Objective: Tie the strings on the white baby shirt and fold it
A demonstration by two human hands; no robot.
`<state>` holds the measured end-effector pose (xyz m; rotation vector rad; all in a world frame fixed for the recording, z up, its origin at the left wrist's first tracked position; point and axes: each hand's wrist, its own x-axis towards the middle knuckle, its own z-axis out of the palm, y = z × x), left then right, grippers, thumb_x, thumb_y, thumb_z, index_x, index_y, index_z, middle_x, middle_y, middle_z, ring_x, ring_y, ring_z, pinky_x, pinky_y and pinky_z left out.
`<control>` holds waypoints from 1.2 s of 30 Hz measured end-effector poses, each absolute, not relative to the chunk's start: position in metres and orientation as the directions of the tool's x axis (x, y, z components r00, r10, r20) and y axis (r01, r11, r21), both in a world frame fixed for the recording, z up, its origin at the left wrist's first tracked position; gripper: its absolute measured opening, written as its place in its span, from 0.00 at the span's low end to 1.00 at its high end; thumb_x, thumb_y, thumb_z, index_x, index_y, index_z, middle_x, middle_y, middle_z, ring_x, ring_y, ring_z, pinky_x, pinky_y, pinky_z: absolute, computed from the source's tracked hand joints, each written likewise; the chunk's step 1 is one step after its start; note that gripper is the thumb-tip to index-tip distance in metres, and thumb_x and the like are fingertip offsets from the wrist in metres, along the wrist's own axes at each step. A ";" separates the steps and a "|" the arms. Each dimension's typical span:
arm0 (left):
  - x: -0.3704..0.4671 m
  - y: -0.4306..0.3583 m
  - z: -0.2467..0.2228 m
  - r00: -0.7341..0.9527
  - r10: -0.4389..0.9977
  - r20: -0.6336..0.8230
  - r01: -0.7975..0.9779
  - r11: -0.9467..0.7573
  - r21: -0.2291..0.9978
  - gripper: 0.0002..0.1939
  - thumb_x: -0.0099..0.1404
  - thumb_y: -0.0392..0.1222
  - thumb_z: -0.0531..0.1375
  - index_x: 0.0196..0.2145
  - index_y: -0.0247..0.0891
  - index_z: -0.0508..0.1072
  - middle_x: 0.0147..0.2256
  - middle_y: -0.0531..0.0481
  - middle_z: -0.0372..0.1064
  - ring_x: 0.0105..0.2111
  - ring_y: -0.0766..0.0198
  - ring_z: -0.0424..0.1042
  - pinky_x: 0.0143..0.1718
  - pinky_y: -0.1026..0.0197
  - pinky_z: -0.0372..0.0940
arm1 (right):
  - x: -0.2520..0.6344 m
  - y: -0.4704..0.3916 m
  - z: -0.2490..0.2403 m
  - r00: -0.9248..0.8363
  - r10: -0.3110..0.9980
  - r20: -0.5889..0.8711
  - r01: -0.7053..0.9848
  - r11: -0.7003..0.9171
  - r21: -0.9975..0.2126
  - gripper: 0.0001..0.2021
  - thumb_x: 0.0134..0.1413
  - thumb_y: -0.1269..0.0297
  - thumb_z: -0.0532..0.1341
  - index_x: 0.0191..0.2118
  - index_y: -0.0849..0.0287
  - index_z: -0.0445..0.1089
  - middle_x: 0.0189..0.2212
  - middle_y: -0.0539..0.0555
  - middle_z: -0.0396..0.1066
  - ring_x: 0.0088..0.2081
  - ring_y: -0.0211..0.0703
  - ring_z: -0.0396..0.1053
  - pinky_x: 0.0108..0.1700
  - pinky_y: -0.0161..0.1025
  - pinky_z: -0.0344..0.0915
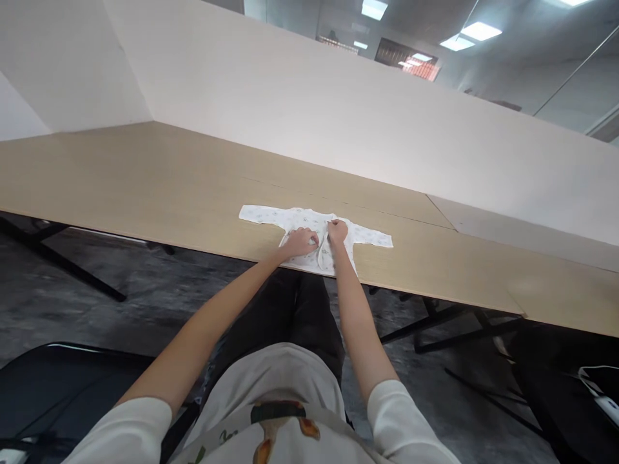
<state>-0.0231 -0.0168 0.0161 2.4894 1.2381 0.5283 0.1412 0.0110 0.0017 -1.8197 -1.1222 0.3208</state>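
Observation:
A small white baby shirt point(304, 220) with a faint print lies on the table, sleeves spread to both sides and its lower edge at the table's front edge. Its front is parted along a curved edge near the middle. My right hand point(337, 232) pinches the cloth close to the neckline, on the right front panel. Lower and to the left, my left hand point(300, 242) rests on the left panel with its fingers curled in against the cloth near the opening. The exact grip of the left fingertips is too small to make out fully.
The long wood-coloured table point(145, 187) runs across the view, with a white partition point(300, 96) behind it. Black folding chairs point(62, 386) stand at lower left and lower right point(565, 386). Black table legs point(72, 264) show beneath the tabletop.

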 end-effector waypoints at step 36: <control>0.018 0.042 0.001 0.295 0.883 0.365 0.600 -0.469 0.648 0.12 0.65 0.34 0.56 0.41 0.38 0.78 0.41 0.45 0.78 0.41 0.59 0.74 0.46 0.60 0.67 | 0.138 0.008 -0.002 0.394 0.884 0.250 0.614 -0.051 -0.787 0.16 0.50 0.70 0.54 0.40 0.57 0.78 0.38 0.54 0.79 0.42 0.45 0.73 0.48 0.37 0.65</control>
